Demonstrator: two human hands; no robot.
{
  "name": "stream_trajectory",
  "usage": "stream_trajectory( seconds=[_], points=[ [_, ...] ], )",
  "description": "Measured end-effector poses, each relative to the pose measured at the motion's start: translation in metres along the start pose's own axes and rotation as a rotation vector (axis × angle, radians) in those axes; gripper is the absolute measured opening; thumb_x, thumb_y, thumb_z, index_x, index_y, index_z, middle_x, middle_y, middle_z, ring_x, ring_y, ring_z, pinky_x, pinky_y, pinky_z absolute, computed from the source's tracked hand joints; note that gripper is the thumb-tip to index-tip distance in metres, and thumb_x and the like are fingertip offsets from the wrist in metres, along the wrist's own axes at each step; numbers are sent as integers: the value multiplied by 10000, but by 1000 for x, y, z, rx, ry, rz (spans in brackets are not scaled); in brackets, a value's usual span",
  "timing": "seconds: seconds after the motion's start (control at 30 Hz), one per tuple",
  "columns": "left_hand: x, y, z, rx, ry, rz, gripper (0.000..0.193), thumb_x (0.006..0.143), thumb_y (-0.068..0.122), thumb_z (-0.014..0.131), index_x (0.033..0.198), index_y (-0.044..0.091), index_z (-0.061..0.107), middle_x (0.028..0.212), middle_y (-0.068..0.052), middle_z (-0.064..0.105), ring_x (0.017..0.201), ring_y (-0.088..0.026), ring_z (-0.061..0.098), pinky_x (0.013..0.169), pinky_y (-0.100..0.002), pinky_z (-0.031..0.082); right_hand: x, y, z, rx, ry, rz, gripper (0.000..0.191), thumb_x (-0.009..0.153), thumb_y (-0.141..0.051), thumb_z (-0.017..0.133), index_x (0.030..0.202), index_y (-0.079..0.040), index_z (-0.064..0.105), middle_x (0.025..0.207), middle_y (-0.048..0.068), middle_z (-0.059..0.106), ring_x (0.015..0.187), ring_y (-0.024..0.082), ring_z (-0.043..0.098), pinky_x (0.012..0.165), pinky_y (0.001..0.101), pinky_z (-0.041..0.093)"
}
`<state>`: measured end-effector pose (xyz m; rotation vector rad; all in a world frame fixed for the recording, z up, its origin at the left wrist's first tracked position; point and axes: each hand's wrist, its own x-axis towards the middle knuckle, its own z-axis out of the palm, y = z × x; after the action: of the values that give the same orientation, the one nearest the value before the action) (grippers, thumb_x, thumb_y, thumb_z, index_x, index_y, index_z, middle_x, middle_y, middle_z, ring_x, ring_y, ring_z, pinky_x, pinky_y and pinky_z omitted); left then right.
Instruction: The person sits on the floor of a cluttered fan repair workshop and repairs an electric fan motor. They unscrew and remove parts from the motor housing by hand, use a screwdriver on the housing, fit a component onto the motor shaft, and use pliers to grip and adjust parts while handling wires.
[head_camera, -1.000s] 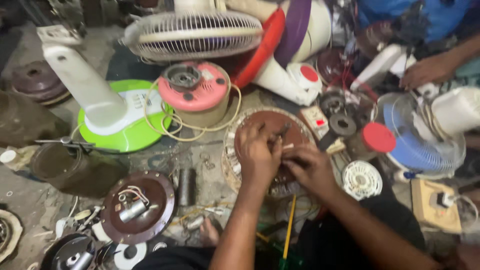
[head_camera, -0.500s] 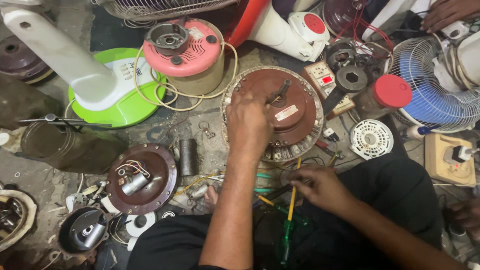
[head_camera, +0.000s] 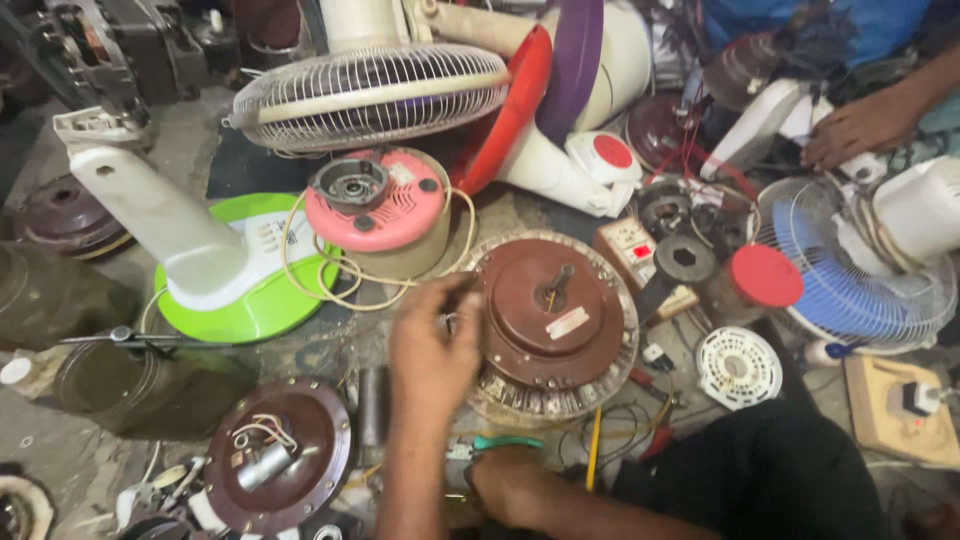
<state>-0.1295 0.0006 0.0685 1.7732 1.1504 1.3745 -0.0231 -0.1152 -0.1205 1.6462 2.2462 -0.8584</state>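
Note:
A round brown ceiling-fan motor (head_camera: 555, 320) with a ring of copper windings lies in the middle of the floor. My left hand (head_camera: 432, 345) is at its left rim, fingers curled over the edge. Below the motor, my right hand (head_camera: 510, 485) is closed around green-handled pliers (head_camera: 505, 442) among loose wires. A yellow-shafted screwdriver (head_camera: 594, 450) lies just to the right of that hand.
A pink motor housing (head_camera: 385, 210) with cream cable, a green-based fan stand (head_camera: 240, 290), a white fan grille (head_camera: 370, 95), a brown motor cover (head_camera: 285, 455), a red-lidded jar (head_camera: 760, 280) and a blue fan (head_camera: 850, 270) crowd around. Another person's hand (head_camera: 860, 125) rests at the top right.
My right hand has left the motor and dropped to the tools below it, closing on the pliers. My left hand slid from the motor's top to its left rim.

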Motion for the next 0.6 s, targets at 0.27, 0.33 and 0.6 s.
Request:
stream_trajectory(
  seconds=[0.27, 0.33, 0.6],
  points=[
    [-19, -1, 76, 67, -93, 149, 438, 795, 166, 788, 1199, 18, 703, 1159, -157, 717, 1155, -371, 610, 1052, -508, 380, -85, 51, 1, 692, 309, -43, 281, 859, -135, 762, 1132, -89, 714, 978, 104, 782, 909, 237, 781, 778, 385, 615],
    [-22, -3, 83, 139, -48, 162, 386, 822, 154, 764, 1187, 38, 718, 1151, -142, 728, 1162, -365, 609, 1058, -521, 369, -115, 59, -19, 844, 545, 83, 313, 808, -68, 769, 1118, -83, 725, 887, 68, 807, 829, 171, 786, 717, 346, 630],
    [-26, -3, 89, 148, 48, 142, 294, 850, 154, 743, 1125, 50, 744, 1125, -118, 738, 1131, -332, 619, 1052, -498, 394, -145, 94, -229, 921, 1275, -34, 290, 1018, -158, 596, 1265, -19, 535, 1154, 150, 703, 1002, 218, 719, 891, 364, 603]
  ],
)
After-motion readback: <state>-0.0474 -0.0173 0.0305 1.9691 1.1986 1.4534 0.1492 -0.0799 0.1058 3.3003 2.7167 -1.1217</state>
